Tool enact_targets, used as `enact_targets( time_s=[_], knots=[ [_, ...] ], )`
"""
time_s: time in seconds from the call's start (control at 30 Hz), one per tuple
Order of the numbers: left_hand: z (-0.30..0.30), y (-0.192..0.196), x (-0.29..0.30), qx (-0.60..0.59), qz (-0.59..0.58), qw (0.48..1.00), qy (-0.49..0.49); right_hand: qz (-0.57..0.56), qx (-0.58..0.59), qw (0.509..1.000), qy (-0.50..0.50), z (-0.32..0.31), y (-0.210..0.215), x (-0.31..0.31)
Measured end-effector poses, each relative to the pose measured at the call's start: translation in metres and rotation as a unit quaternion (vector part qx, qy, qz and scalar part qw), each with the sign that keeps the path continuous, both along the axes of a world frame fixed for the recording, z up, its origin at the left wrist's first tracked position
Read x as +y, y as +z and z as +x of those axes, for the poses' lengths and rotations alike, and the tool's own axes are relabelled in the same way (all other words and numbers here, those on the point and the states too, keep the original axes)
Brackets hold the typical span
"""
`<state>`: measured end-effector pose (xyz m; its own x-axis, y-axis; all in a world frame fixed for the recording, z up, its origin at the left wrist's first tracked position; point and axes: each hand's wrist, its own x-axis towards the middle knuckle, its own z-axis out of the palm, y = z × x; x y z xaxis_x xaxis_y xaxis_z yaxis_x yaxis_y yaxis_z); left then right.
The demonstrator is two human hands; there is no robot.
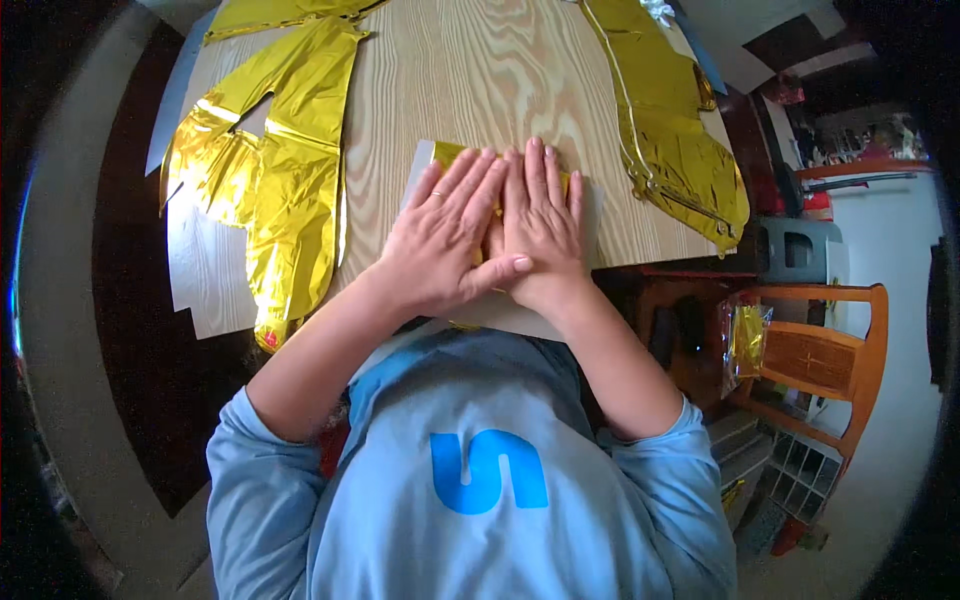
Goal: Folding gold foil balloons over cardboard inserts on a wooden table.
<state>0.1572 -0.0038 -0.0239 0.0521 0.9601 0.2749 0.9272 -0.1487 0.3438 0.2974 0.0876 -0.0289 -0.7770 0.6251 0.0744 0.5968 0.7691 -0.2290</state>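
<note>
My left hand and my right hand lie flat, side by side, with fingers stretched out and pointing away from me. Under them is a folded piece of gold foil, mostly covered by my palms and fingers. It rests on a pale flat card or board at the near edge of the table. My left thumb reaches across to the base of my right hand. Neither hand grips anything; both press on the foil from above.
Large crinkled gold foil sheets lie on the wood-grain table: one at left, one at right, another at far left. A clear bag of gold foil hangs by a wooden chair. A grey plastic stool stands beyond.
</note>
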Motion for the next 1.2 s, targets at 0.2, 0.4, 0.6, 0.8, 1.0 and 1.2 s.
enact_targets(
  time_s=[0.2,0.4,0.6,0.8,1.0,1.2],
  knots=[
    [-0.008,-0.003,-0.008,0.068,-0.032,0.994,0.076,0.015,0.056,0.997,0.050,0.038,0.012,0.030],
    [-0.007,0.000,-0.011,0.086,-0.075,0.989,0.093,-0.107,0.164,0.969,-0.148,0.091,0.054,0.028],
    [-0.004,0.003,-0.012,0.104,-0.081,0.985,0.108,-0.352,0.152,0.906,-0.181,0.106,0.041,-0.011],
    [-0.003,0.010,-0.009,0.083,-0.072,0.985,0.136,-0.235,0.146,0.949,-0.149,0.080,0.043,0.012],
    [-0.004,0.008,-0.008,0.077,-0.058,0.985,0.143,-0.035,0.073,0.990,-0.112,0.062,0.061,0.030],
    [-0.005,-0.004,-0.008,0.088,-0.042,0.985,0.145,0.014,0.140,0.987,0.080,-0.013,0.030,0.034]
  ],
)
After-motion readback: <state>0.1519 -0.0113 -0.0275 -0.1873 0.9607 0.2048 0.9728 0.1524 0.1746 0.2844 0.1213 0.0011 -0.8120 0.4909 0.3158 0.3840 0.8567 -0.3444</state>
